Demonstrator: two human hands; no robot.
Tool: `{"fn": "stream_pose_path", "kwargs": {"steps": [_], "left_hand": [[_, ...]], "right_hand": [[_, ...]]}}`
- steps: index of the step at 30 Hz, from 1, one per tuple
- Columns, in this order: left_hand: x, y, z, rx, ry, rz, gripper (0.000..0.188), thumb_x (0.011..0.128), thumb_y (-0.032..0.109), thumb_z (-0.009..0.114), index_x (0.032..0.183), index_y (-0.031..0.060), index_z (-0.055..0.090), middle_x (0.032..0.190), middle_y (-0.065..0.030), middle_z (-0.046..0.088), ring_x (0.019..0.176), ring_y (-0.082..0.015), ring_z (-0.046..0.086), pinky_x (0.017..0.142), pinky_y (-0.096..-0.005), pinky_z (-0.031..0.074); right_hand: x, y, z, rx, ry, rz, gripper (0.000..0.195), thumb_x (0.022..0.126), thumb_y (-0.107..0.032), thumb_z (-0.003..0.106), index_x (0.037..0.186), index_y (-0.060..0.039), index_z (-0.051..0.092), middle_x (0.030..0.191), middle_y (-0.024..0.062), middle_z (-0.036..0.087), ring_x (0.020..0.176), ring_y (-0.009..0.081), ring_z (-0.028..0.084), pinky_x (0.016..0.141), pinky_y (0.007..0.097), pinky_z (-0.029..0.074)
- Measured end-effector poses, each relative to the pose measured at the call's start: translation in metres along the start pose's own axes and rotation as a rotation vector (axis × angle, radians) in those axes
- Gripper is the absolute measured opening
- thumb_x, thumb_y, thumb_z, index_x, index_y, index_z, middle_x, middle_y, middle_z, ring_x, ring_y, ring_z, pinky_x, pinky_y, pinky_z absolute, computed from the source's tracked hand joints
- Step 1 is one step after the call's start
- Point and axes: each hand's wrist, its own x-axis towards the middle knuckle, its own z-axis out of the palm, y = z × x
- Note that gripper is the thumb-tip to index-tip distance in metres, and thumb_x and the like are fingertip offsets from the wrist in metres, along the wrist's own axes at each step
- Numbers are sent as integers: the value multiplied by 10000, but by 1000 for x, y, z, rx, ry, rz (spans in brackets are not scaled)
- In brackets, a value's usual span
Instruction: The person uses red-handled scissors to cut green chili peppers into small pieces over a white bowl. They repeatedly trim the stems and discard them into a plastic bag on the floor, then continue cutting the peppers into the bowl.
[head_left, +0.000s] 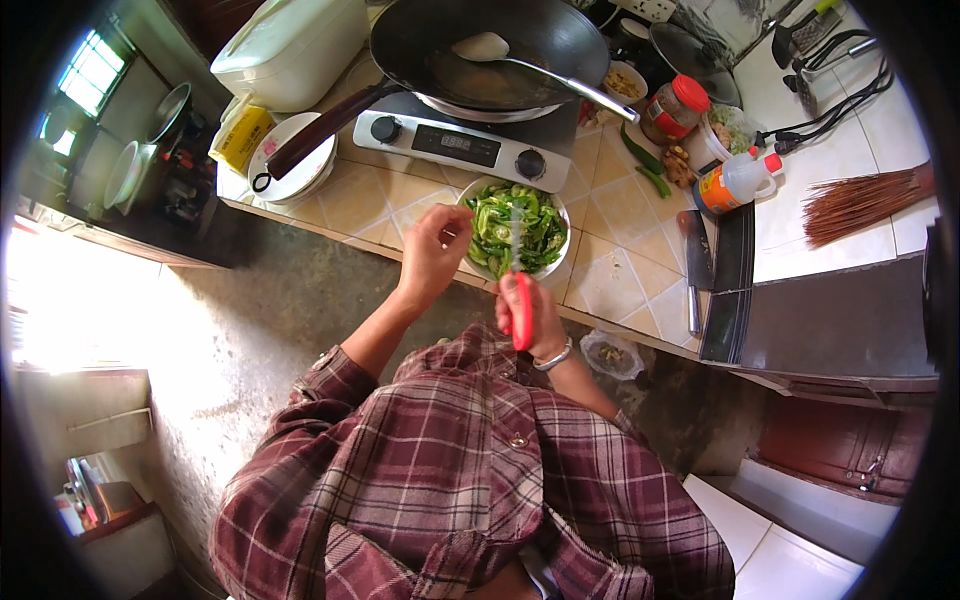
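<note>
My right hand (531, 315) grips the red-handled scissors (523, 311), whose blurred blades point away from me over a white bowl (564, 255) of cut green peppers (517, 225). At the bowl's left rim is my left hand (439, 244), its fingers curled and thumb near the fingertips; whether it pinches a small piece cannot be made out. Beyond the bowl stands an induction cooker (457, 146) with a black wok (495, 82) on it. A metal spatula (555, 75) rests in the wok, its handle over the right rim.
Whole green chillies (641, 150), ginger (677, 166), a red-lidded jar (675, 109), a plastic bottle (735, 182) and a cleaver (696, 262) are on the right. The wok's handle (322, 135) reaches over stacked plates (300, 184) on the left. A lined bin (611, 354) stands below the counter edge.
</note>
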Motion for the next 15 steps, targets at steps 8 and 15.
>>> {"fn": "stream_pose_path", "kwargs": {"steps": [8,15], "left_hand": [[12,18,8,726,-600,629,263,696,94,579,928,131,696,858,-77,505,862,-253,540,728,-364,472],[28,18,9,729,-641,804,138,721,127,571,840,90,628,914,-67,519,871,-246,534,723,-347,460]], "right_hand": [[-20,-5,-18,-3,167,-89,388,919,-441,555,860,-59,520,607,-15,490,498,52,465,450,199,368],[-27,-5,-21,-91,168,-65,459,935,-450,520,916,8,530,651,12,496,517,82,478,465,216,389]]}}
